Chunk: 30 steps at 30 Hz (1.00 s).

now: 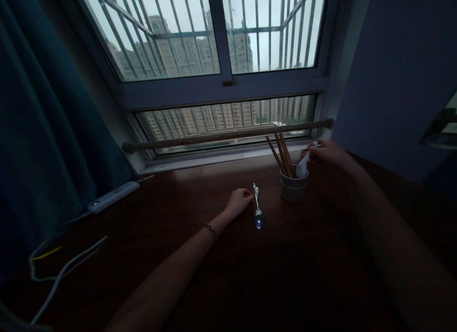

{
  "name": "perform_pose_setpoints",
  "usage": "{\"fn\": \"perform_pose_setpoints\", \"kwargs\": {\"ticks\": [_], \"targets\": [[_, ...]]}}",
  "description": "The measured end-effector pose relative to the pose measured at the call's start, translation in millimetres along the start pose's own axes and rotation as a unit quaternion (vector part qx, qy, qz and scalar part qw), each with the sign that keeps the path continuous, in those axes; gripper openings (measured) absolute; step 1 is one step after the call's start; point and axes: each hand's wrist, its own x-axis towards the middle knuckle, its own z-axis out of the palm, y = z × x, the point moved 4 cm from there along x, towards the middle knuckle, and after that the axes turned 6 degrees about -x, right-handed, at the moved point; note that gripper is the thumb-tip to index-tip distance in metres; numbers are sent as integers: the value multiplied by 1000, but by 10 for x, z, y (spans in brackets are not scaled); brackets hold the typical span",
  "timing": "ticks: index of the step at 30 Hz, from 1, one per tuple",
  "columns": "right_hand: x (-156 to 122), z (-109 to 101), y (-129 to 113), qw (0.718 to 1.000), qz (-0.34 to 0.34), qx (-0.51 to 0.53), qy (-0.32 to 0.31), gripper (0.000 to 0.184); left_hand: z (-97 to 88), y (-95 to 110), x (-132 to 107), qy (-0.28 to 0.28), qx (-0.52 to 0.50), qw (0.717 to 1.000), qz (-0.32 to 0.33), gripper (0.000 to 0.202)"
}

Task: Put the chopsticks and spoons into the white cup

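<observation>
My right hand [326,153] pinches the handle of a white soup spoon [302,168], whose bowl points down into the mouth of a light-coloured cup [293,188]. Several wooden chopsticks [282,155] lean to the left in the same cup. On the dark table, my left hand [240,201] rests with its fingers curled in, and no object shows in them. Just right of its fingertips lies a shiny metal spoon [258,210], bowl toward me; whether the fingers touch its handle I cannot tell.
A white power strip [113,197] lies at the table's left, with pale cables [67,265] and a yellow strand [47,253] nearby. Behind the table run a horizontal rail [214,137] and a barred window. A blue curtain [53,108] hangs at left; a wall [396,84] stands at right.
</observation>
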Motion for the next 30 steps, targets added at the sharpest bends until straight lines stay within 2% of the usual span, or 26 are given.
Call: {"fn": "perform_pose_setpoints", "kwargs": {"ticks": [3,7,18,20,22,24,25,27,30], "targets": [[124,140,171,996,43,18,-71,11,1,-6,-4,0,0,1000,2,25],[203,236,279,992,58,-45,-105,21,4,8,-24,3,2,1000,7,25],[155,256,233,977,46,-204,-48,10,17,55,-8,-4,10,1000,-15,33],[137,232,168,962,7,-272,-13,11,35,60,25,-15,15,999,-33,37],[56,195,17,936,-54,-340,73,13,55,61,72,-25,23,998,-55,38],[-107,197,-197,913,-120,-355,161,16,70,57,130,-35,32,996,-76,35],[-202,233,-303,914,-147,-335,177,15,75,53,160,-41,34,995,-85,33],[-378,406,-483,928,-204,-282,133,12,81,44,216,-58,31,993,-99,29],[-539,823,-550,939,-224,-261,17,11,77,35,256,-86,8,990,-113,26]]}}
